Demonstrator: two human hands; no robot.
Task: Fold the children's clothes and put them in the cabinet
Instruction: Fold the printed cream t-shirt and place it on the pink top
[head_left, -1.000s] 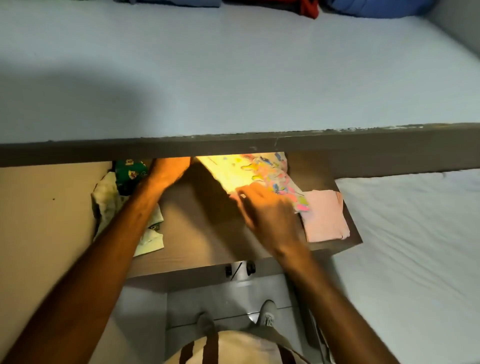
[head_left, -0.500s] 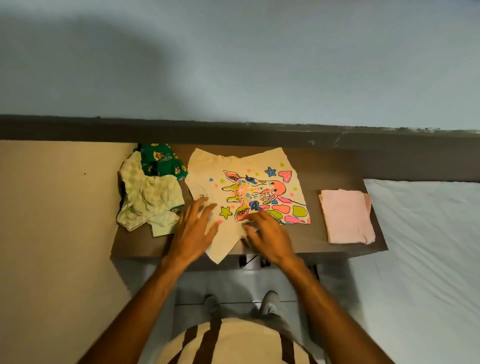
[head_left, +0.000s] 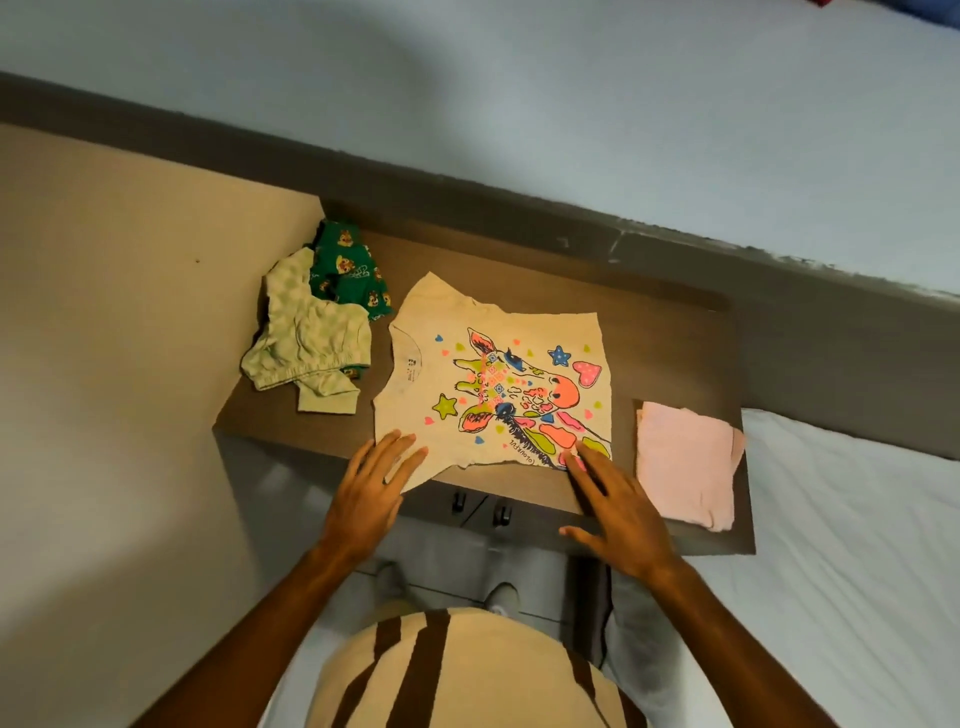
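Observation:
A cream child's T-shirt (head_left: 524, 353) with a neon giraffe print lies spread flat on a dark brown table top (head_left: 670, 343), its neck to the left. My left hand (head_left: 371, 493) rests open, fingers spread, on the shirt's near left sleeve. At the shirt's near right corner, my right hand (head_left: 615, 506) lies flat with its fingertips on the hem. A folded pink garment (head_left: 685, 462) sits at the right end of the top. A pale green checked piece (head_left: 306, 338) and a green printed piece (head_left: 348, 273) lie crumpled at the left end.
A beige wall or cabinet side (head_left: 104, 364) stands to the left of the table. A bed with a white sheet (head_left: 831, 571) borders its right side, and a dark ledge (head_left: 779, 280) with a pale blue surface (head_left: 519, 104) runs behind. My feet (head_left: 447, 587) stand below.
The shirt, held up a second ago, now lies spread flat on the table. My hands have slid apart toward its near corners. My view has tilted and moved closer.

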